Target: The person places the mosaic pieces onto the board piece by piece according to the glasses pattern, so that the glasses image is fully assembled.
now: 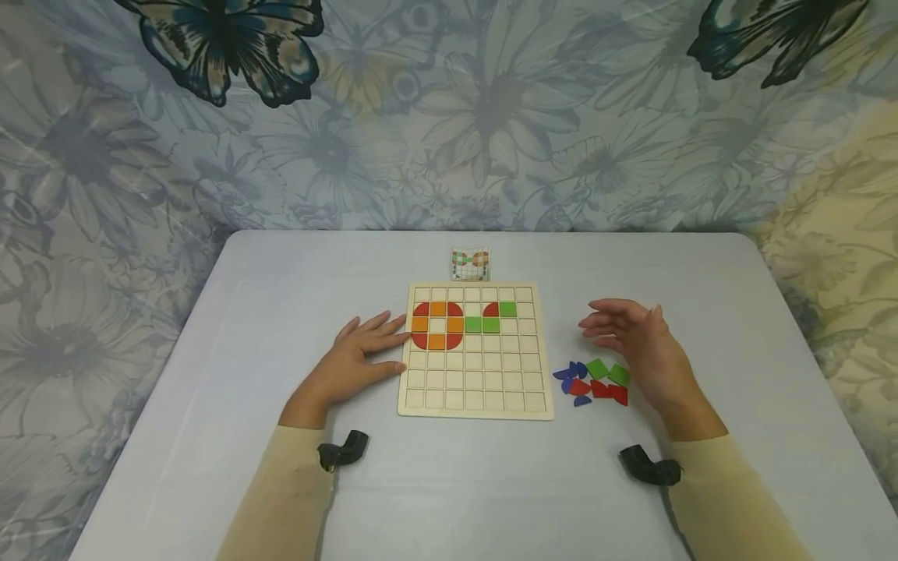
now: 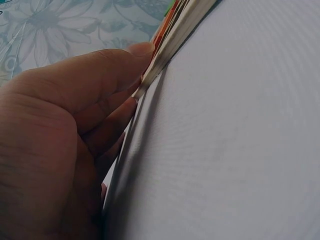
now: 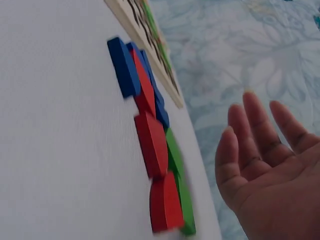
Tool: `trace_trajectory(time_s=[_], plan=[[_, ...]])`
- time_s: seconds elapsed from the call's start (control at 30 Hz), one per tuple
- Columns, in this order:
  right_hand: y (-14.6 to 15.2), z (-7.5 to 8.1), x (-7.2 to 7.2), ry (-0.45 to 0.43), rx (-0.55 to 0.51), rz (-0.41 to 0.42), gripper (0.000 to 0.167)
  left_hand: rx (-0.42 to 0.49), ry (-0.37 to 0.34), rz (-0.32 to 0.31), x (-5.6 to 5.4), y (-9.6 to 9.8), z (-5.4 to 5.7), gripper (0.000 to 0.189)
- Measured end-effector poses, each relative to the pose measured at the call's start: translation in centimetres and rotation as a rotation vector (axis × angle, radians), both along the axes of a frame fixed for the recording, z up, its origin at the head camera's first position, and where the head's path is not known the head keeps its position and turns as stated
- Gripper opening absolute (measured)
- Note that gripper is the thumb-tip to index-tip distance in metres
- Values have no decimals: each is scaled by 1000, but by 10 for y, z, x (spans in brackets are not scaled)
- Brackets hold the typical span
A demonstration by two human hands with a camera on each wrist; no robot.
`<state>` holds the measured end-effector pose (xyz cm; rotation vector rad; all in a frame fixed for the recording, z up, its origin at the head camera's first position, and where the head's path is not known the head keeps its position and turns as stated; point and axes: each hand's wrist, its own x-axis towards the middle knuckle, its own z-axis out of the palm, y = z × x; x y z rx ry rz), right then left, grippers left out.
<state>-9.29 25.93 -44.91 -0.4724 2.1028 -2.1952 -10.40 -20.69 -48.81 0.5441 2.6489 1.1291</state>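
Observation:
A square wooden grid board [image 1: 473, 382] lies on the white table. Orange squares [image 1: 438, 309] and red rounded corner pieces form a ring in its upper left cells, joined by green squares [image 1: 482, 325] and one red piece [image 1: 492, 310] to the right. My left hand [image 1: 361, 353] rests at the board's left edge with fingers spread, the thumb and fingertips right at the rim. In the air right of the board, my right hand [image 1: 641, 343] holds nothing, its fingers loosely bent. Just below it lie loose red [image 3: 151, 145], green [image 1: 597, 368] and blue pieces [image 3: 123, 67].
A small pattern card [image 1: 470, 265] with a colored grid stands behind the board's top edge. Dark wrist cameras [image 1: 346, 449] are strapped over both beige sleeves. A floral cloth [image 1: 477, 117] with butterflies hangs behind the white table [image 1: 484, 491].

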Motion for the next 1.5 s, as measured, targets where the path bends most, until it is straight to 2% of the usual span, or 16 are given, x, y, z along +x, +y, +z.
trace_trajectory(time_s=[0.1, 0.2, 0.33, 0.5, 0.57, 0.77, 0.87, 1.07, 1.27, 1.5], plan=[[10, -2, 4, 15, 15, -31, 74, 7, -1, -2, 0, 0, 0, 60], [18, -3, 7, 52, 84, -77, 68, 7, -2, -3, 0, 0, 0, 60], [28, -6, 9, 107, 259, -129, 57, 0, 4, -5, 0, 1, 0, 60], [42, -19, 6, 113, 451, -126, 42, -18, 14, -13, -1, 1, 1, 60], [46, -25, 6, 99, 525, -120, 41, -22, 11, -14, -1, 1, 2, 60], [45, -31, 5, 24, 700, -74, 57, -18, 6, -15, -1, -1, 3, 60], [42, -30, 4, 27, 740, -26, 55, -17, 9, -16, -2, -1, 3, 60], [40, -29, 1, 98, 805, 30, 43, -17, 17, -16, -2, -2, 1, 61], [37, -27, 0, 96, 853, 2, 25, -22, 15, -12, -2, -2, 0, 61], [33, -29, 3, 25, 865, -66, 26, -18, 16, -13, -2, 0, 0, 61]])
